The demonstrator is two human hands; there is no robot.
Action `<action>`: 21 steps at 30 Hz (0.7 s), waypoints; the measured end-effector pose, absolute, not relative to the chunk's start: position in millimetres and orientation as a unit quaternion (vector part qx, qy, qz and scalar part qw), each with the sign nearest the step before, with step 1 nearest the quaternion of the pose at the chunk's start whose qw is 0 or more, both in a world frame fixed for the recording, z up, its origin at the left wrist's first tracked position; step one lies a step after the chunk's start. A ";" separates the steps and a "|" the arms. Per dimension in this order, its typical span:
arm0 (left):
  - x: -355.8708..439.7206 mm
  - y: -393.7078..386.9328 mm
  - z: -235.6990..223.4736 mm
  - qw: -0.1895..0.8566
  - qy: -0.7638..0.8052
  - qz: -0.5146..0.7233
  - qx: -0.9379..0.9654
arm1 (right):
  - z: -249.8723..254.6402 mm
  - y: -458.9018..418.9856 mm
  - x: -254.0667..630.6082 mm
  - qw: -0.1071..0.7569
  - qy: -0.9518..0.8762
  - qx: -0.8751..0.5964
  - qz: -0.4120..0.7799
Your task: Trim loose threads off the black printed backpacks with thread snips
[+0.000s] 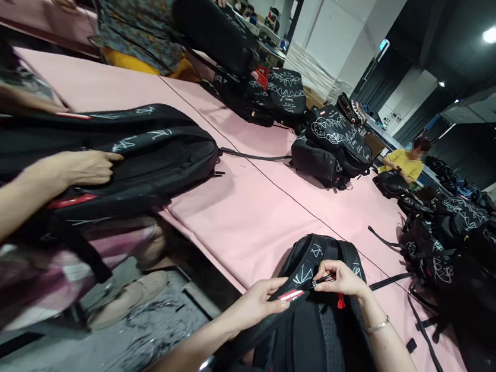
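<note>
A black backpack [308, 348] with white scribbled lines lies in front of me, its back panel and shoulder straps facing up. My left hand [259, 304] is closed on one shoulder strap [306, 264], beside a red-and-white label [291, 295]. Pinched in the fingers of my right hand [339, 278] is a small, thin dark tool [323, 280], held against the same strap; its exact kind is too small to tell. A red tab [341, 302] hangs just below that hand.
At left, a co-worker's hand [84, 167] rests on another black backpack [163, 146]. Across the pink table [237, 203] stand more backpacks [333, 142], with a further pile [453, 233] at right and loose straps. One person [129, 11] stands opposite; another [405, 162] sits farther off.
</note>
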State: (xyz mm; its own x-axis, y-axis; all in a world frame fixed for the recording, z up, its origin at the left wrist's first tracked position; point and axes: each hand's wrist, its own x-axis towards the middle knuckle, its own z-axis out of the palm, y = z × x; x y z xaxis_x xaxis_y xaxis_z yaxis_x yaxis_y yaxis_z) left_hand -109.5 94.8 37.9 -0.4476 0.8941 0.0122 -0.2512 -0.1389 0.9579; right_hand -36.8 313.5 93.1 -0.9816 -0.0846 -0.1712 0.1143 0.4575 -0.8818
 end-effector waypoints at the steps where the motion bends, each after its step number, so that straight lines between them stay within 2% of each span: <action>1: -108.9 95.2 39.0 0.418 0.507 0.684 0.316 | 93.6 311.9 -37.3 0.095 0.850 0.007 -0.518; 15: -103.7 100.9 47.3 0.397 0.532 0.677 0.318 | 97.6 289.6 -42.0 0.123 0.846 -0.027 -0.518; 19: -103.0 98.7 49.3 0.401 0.533 0.683 0.299 | 96.4 285.7 -42.0 0.106 0.854 -0.041 -0.508; 21: -103.1 96.7 49.1 0.417 0.510 0.699 0.278 | 94.0 286.8 -41.1 0.068 0.851 -0.021 -0.521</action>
State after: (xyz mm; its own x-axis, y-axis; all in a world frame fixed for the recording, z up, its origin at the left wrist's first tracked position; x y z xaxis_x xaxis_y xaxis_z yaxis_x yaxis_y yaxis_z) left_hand -103.1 96.7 49.1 -0.4979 0.8664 -0.0371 -0.3000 -0.1320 0.9447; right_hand -41.1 286.8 94.0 -0.9899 -0.1069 -0.0937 0.0348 0.4565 -0.8890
